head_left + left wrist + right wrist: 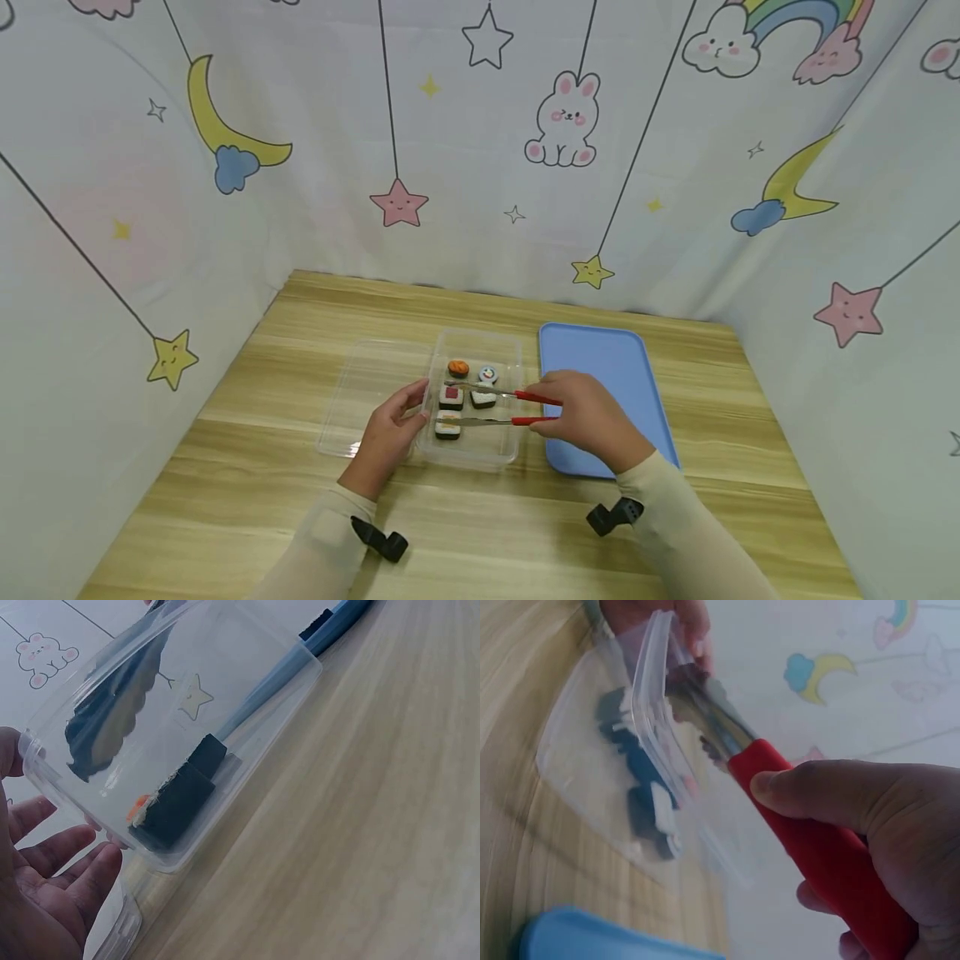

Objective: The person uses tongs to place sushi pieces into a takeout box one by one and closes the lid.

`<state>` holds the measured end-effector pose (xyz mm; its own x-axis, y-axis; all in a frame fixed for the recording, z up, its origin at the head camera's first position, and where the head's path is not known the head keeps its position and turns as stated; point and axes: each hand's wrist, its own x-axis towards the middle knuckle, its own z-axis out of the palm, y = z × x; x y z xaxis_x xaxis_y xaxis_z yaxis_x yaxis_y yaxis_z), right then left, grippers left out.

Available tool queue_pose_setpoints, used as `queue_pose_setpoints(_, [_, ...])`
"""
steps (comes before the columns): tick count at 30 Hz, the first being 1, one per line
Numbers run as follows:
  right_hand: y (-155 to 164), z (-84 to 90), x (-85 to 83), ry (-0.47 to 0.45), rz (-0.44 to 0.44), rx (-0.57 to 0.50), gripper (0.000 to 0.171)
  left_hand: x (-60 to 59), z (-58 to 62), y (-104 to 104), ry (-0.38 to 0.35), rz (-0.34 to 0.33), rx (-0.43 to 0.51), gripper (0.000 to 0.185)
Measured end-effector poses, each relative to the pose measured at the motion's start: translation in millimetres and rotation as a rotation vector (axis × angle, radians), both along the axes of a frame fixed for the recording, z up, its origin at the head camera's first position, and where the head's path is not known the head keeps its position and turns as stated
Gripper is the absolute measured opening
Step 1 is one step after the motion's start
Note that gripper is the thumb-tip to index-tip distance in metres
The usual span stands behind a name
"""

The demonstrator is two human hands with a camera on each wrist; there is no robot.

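Gripping red-handled tongs (pixel 498 407), the right hand (pixel 585 417) has thumb and fingers curled round the handles, with the two metal arms spread apart over a clear plastic container (pixel 474 398) at the table's centre. One arm lies above the red-topped sushi piece (pixel 451 395), the other by the piece (pixel 447 426) at the container's 6 o'clock edge. The left hand (pixel 390 433) rests at the container's 9 o'clock wall, fingers relaxed and slightly apart, touching the rim. A clear lid (pixel 360 400) lies just beyond it at 9 o'clock; a blue tray (pixel 607 367) sits at 3 o'clock. Bare wooden table (pixel 480 517) stretches toward 6 o'clock.
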<state>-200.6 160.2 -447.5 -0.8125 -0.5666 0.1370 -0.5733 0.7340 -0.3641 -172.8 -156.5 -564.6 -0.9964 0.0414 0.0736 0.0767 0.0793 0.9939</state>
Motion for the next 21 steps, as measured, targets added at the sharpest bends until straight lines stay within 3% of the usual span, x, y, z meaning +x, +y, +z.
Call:
queue_pose_setpoints(11, [91.2, -14.0, 23.8, 0.034, -0.258, -0.154, 0.050, 2.8, 2.4, 2.6, -0.010, 0.012, -0.011, 0.052])
queue_pose_setpoints(21, [172.2, -37.0, 54.5, -0.031, -0.490, -0.072, 0.051, 2.9, 1.9, 2.5, -0.004, 0.009, -0.002, 0.052])
